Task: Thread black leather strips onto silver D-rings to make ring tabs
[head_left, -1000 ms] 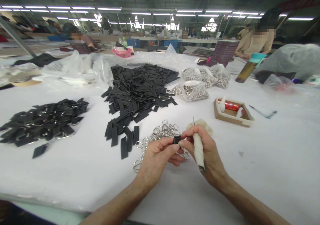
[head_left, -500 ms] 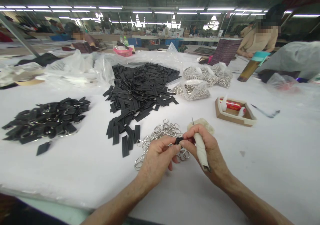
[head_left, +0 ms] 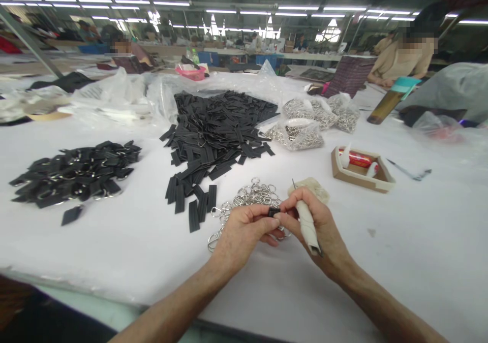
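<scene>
1. Here's the white table (head_left: 152, 261), and the action is right in the middle: two hands meeting over the near side of a heap of metal rings (head_left: 253, 194).
2. The left hand (head_left: 243, 232) is closed in a pinch, thumb and forefinger gripping one side of a small black piece (head_left: 273, 211).
3. In from the other side comes the right hand (head_left: 323, 227), thumb and forefinger nipping that same piece — and look, it's also carrying a wrapped-handle tool (head_left: 307, 227) across the palm, thin tip pointing away from the wearer.
4. So the black piece sits between the two sets of fingertips, in front of the rings; the fingers cover much of it, and whether it carries a ring I cannot tell.
5. Just behind the right hand, a pale, crumpled lump (head_left: 316, 186).
6. Beyond the rings, a big spread of black strips (head_left: 224, 124), a few straggling toward the left hand.
7. Over on the left, a pile of black pieces glinting with metal (head_left: 76, 173) — one black tab (head_left: 71, 215) lying apart in front.
8. On the right, a cardboard tray (head_left: 356, 179) holds a red tube (head_left: 359, 158).
</scene>
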Demonstrator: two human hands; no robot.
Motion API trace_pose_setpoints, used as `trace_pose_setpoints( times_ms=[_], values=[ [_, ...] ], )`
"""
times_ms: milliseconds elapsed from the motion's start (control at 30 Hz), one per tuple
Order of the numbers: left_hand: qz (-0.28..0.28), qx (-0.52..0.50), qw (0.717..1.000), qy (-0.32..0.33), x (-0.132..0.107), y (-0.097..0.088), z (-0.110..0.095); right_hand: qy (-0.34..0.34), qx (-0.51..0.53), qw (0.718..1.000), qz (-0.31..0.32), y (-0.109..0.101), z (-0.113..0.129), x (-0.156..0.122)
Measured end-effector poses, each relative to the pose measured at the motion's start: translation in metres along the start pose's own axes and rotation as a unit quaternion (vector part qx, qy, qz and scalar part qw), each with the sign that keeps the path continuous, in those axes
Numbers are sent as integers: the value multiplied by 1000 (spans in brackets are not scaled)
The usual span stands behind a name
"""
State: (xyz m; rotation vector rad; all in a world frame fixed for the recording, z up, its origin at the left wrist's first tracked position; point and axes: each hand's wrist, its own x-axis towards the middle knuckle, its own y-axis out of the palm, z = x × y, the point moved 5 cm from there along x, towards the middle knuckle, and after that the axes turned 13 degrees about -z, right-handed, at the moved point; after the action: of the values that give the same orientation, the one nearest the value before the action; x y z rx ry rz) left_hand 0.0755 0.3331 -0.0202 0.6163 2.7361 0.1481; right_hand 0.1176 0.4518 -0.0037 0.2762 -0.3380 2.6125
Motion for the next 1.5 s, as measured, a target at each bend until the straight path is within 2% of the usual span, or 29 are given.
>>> trace_pose_setpoints(
  times_ms=[367,733,1500],
  values=[
    [-42,-30,999,-16,0,-3,2,15,10,1000,16,-2,-3,-1],
    [-53,3,998,-17,-1,-3,0,18,6,1000,13,2,-1,-3],
    [-68,-19,997,-25,2,-5,6,2,-30,1000,-5,3,-2,-3]
  ],
)
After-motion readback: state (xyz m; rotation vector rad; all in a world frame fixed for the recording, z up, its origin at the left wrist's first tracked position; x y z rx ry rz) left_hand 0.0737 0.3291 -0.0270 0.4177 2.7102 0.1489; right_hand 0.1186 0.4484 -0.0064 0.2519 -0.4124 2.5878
